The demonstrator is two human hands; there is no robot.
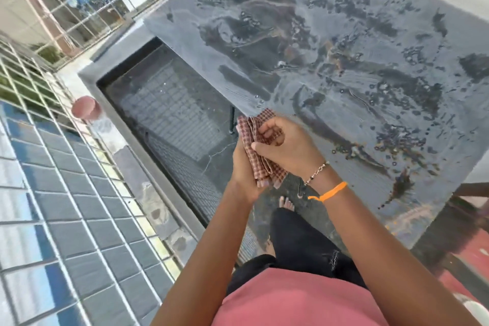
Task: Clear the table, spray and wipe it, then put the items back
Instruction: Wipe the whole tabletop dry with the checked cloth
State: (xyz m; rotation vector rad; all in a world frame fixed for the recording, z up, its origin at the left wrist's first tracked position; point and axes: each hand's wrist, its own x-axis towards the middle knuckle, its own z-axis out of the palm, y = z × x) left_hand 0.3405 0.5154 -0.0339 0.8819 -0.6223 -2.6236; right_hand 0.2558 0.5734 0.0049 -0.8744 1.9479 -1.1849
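Folding a checked cloth (260, 151) between both hands at the near-left corner of the wet surface (344, 42). Left hand (242, 172) cups it from below; right hand (284, 144) pinches the folds, fingers (264, 137) closed on the fabric. Droplets and smears cover the slab. Risk: a thick, damp wad may only streak the water about.

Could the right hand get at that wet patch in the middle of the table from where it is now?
Probably yes. The right hand is just off the table's near edge, and nothing stands on the wet top between. But it is busy: both it and the left hand grip the checked cloth.
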